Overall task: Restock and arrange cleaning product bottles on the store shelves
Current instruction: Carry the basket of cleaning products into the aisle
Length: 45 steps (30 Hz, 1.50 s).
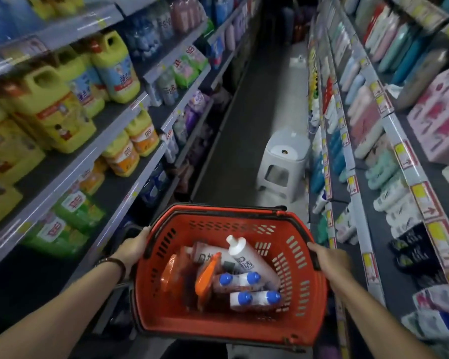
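Narrow store aisle between stocked grey metal shelves [106,117]. You carry a red slotted plastic basket [231,225], your left hand [134,248] and right hand [329,257] each gripping a side rim. White blue-capped cleaning bottles [237,279] lie inside, and the next move is likely finding their shelf.

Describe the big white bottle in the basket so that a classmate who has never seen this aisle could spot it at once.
Find the red basket, gripped by the left hand and right hand. Among the goods lying inside, the big white bottle slants across the right half. Its cap is white, whereas the small bottles beside it have blue caps.
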Each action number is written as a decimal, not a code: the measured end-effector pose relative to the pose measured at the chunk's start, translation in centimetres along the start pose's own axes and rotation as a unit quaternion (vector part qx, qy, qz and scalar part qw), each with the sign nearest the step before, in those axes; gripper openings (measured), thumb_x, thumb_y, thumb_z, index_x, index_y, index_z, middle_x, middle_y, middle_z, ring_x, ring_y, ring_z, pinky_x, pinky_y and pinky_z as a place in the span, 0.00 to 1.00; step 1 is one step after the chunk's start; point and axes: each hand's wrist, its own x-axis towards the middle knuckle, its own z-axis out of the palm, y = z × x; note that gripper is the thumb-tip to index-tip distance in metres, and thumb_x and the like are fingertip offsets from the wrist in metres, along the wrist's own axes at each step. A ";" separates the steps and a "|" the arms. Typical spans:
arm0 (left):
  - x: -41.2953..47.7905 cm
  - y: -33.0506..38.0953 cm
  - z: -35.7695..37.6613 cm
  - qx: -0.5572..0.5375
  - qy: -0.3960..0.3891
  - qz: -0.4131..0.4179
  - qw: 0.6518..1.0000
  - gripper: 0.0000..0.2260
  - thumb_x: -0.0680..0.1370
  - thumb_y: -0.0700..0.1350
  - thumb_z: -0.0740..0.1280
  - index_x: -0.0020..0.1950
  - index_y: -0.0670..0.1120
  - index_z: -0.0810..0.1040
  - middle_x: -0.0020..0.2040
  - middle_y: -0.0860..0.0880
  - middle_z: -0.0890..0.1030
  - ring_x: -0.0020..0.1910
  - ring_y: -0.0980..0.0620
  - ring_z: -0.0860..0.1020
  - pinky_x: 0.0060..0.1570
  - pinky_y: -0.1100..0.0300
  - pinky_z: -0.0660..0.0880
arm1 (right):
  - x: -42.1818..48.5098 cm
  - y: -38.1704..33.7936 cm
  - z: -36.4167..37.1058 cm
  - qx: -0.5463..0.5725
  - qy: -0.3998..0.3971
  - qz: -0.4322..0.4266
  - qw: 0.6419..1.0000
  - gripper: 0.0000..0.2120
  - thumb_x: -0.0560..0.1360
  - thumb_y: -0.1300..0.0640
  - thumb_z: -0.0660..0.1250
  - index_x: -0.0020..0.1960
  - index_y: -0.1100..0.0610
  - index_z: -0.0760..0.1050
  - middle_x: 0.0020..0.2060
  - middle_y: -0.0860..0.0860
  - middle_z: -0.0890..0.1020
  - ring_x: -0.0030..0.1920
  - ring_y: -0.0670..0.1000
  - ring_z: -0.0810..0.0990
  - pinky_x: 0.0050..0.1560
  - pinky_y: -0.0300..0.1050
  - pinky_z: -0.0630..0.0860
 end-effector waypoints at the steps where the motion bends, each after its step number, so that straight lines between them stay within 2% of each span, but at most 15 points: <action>1: 0.6 2.3 1.0 0.002 -0.001 -0.007 1.000 0.52 0.63 0.83 0.61 0.65 0.40 0.84 0.56 0.39 0.88 0.50 0.36 0.88 0.59 0.40 0.84 | 0.8 -2.1 -0.3 0.001 0.005 0.001 1.000 0.30 0.66 0.33 0.76 0.46 0.61 0.86 0.48 0.63 0.87 0.47 0.64 0.86 0.50 0.56 0.83; 3: 4.1 6.4 3.2 0.010 -0.017 0.004 1.000 0.52 0.66 0.83 0.58 0.69 0.41 0.82 0.61 0.38 0.86 0.54 0.36 0.86 0.60 0.41 0.83 | 3.9 -5.8 -0.5 -0.009 0.001 -0.008 1.000 0.26 0.70 0.37 0.77 0.51 0.60 0.86 0.55 0.65 0.86 0.54 0.66 0.85 0.56 0.56 0.81; 5: 3.5 12.0 5.3 0.023 -0.030 0.006 0.999 0.50 0.71 0.81 0.57 0.72 0.42 0.81 0.67 0.37 0.84 0.59 0.35 0.84 0.64 0.41 0.81 | 7.3 -9.0 -0.4 -0.029 -0.010 -0.016 0.999 0.20 0.70 0.39 0.75 0.44 0.57 0.87 0.49 0.62 0.88 0.49 0.63 0.85 0.57 0.59 0.83; 8: 4.4 19.4 7.9 0.029 -0.041 0.016 0.999 0.42 0.81 0.74 0.57 0.77 0.40 0.76 0.75 0.37 0.78 0.69 0.35 0.79 0.68 0.45 0.76 | 12.5 -13.6 -0.5 -0.070 0.007 0.010 0.997 0.21 0.71 0.38 0.75 0.39 0.58 0.84 0.46 0.62 0.87 0.47 0.62 0.85 0.55 0.58 0.83; 11: 7.6 25.8 10.6 0.044 -0.055 0.014 0.997 0.40 0.83 0.72 0.54 0.81 0.41 0.72 0.79 0.38 0.73 0.76 0.36 0.74 0.75 0.43 0.71 | 16.7 -19.9 -0.9 -0.055 0.015 0.024 0.998 0.21 0.73 0.38 0.75 0.42 0.57 0.85 0.48 0.61 0.86 0.48 0.62 0.84 0.53 0.56 0.82; 13: 9.6 30.1 11.8 0.047 -0.049 0.023 0.997 0.39 0.84 0.71 0.54 0.79 0.41 0.74 0.77 0.38 0.75 0.73 0.36 0.76 0.73 0.43 0.73 | 19.5 -23.9 -1.2 -0.047 0.016 0.021 0.999 0.21 0.74 0.40 0.76 0.46 0.60 0.85 0.44 0.60 0.85 0.45 0.60 0.83 0.47 0.53 0.79; 16: 12.6 36.3 13.9 0.042 -0.038 0.020 0.998 0.40 0.82 0.73 0.56 0.75 0.41 0.79 0.71 0.37 0.80 0.66 0.36 0.80 0.63 0.46 0.77 | 25.0 -29.4 -1.4 -0.034 0.007 0.018 0.999 0.19 0.75 0.46 0.76 0.38 0.62 0.82 0.34 0.58 0.83 0.38 0.59 0.82 0.39 0.51 0.75; 19: 15.7 41.7 16.4 0.023 -0.019 0.021 0.999 0.39 0.83 0.72 0.56 0.77 0.41 0.77 0.73 0.36 0.79 0.69 0.35 0.79 0.69 0.44 0.76 | 31.6 -34.7 -0.7 -0.037 -0.008 -0.006 0.999 0.17 0.74 0.46 0.75 0.37 0.60 0.83 0.33 0.57 0.85 0.37 0.59 0.83 0.40 0.50 0.76; 22: 18.7 45.4 18.4 0.006 0.004 0.001 1.000 0.38 0.82 0.72 0.57 0.73 0.41 0.80 0.67 0.36 0.83 0.64 0.34 0.82 0.69 0.39 0.77 | 37.8 -40.5 0.1 -0.056 -0.037 -0.029 0.997 0.17 0.73 0.43 0.74 0.39 0.58 0.80 0.37 0.57 0.83 0.39 0.59 0.82 0.40 0.48 0.75; 25: 21.0 48.3 19.0 -0.052 0.033 -0.030 0.998 0.39 0.78 0.76 0.61 0.69 0.43 0.83 0.60 0.38 0.86 0.55 0.35 0.85 0.64 0.37 0.81 | 43.2 -46.8 1.2 -0.080 -0.063 -0.055 0.993 0.23 0.66 0.38 0.72 0.45 0.58 0.85 0.44 0.57 0.86 0.45 0.61 0.84 0.51 0.55 0.83; 32: 24.4 55.1 19.4 -0.150 0.076 -0.069 0.983 0.32 0.83 0.68 0.62 0.67 0.39 0.82 0.52 0.37 0.87 0.47 0.36 0.87 0.49 0.46 0.85 | 51.0 -62.9 5.9 -0.138 -0.095 -0.160 0.973 0.28 0.70 0.35 0.71 0.54 0.59 0.88 0.57 0.65 0.87 0.58 0.65 0.84 0.57 0.54 0.78; 36: 28.9 56.9 18.9 -0.203 0.080 -0.091 0.972 0.33 0.81 0.70 0.63 0.67 0.43 0.82 0.55 0.37 0.87 0.48 0.36 0.88 0.53 0.40 0.86 | 54.4 -69.2 10.5 -0.166 -0.095 -0.184 0.964 0.25 0.70 0.37 0.73 0.47 0.60 0.89 0.50 0.64 0.88 0.54 0.65 0.85 0.59 0.58 0.81; 40: 32.6 59.6 18.5 -0.188 0.047 -0.098 0.976 0.26 0.83 0.71 0.59 0.55 0.49 0.82 0.51 0.42 0.87 0.51 0.39 0.86 0.64 0.43 0.82 | 56.5 -73.6 15.2 -0.182 -0.090 -0.162 0.966 0.23 0.69 0.39 0.74 0.47 0.59 0.89 0.47 0.62 0.89 0.52 0.64 0.85 0.55 0.56 0.82; 43: 36.2 60.1 18.8 -0.202 0.018 -0.112 0.973 0.31 0.80 0.75 0.56 0.66 0.53 0.81 0.61 0.43 0.86 0.58 0.40 0.85 0.64 0.44 0.80 | 59.0 -76.3 19.1 -0.199 -0.094 -0.145 0.965 0.23 0.64 0.38 0.75 0.44 0.58 0.88 0.42 0.59 0.89 0.49 0.63 0.87 0.55 0.56 0.83; 45: 39.1 59.5 19.8 -0.200 0.030 -0.104 0.974 0.30 0.76 0.78 0.57 0.63 0.58 0.81 0.62 0.47 0.86 0.58 0.42 0.85 0.64 0.42 0.81 | 61.1 -78.0 22.0 -0.217 -0.110 -0.143 0.959 0.21 0.63 0.37 0.74 0.39 0.55 0.87 0.40 0.57 0.88 0.49 0.62 0.87 0.56 0.55 0.82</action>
